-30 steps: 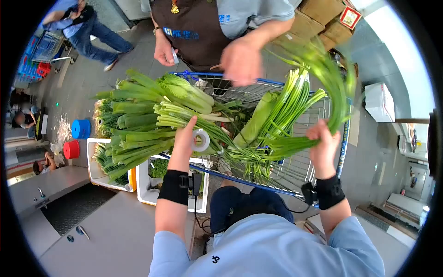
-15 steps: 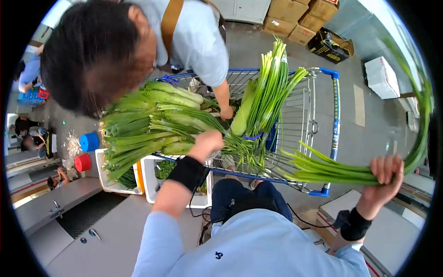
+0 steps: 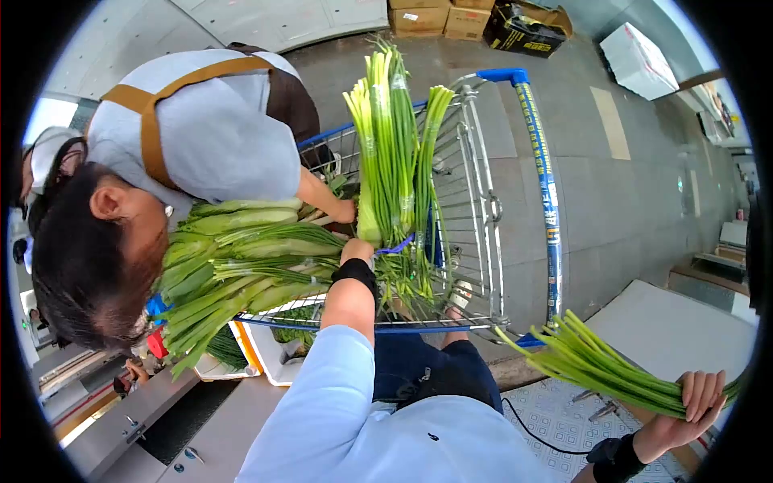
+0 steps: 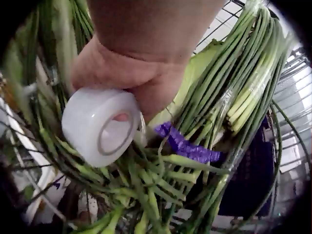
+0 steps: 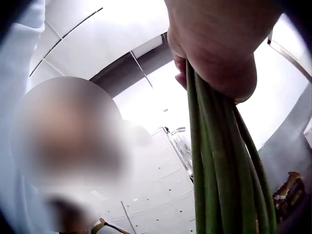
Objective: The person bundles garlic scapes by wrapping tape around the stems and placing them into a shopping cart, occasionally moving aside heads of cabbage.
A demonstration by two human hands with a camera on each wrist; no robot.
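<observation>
My left hand [image 3: 357, 251] reaches down into the shopping cart [image 3: 481, 165], among the green stalks. A roll of clear tape [image 4: 80, 124] is held at this hand, with a bit of a digit showing through its hole; the other fingertips are hidden. Beside the hand stands a taped bundle of garlic scapes [image 3: 396, 153], near a purple band [image 4: 192, 147]. Out to the right, past the cart, my right hand [image 3: 699, 406] grips a loose bunch of garlic scapes [image 3: 600, 364]. Its stalks fan out toward the cart; in the right wrist view they hang below the fist.
Across the cart another person [image 3: 201, 137] bends low, one hand [image 3: 344, 211] among the vegetables near mine. Leafy green bundles [image 3: 233, 266] overhang the cart's left side. White foam boxes [image 3: 282, 362] stand below. A pale counter [image 3: 644, 322] is near my right hand; cardboard boxes [image 3: 419, 20] stand behind.
The right hand has swung outward to the right with the scapes. My left hand has moved deeper into the cart. The other person has bent down and reached in; my view has turned right.
</observation>
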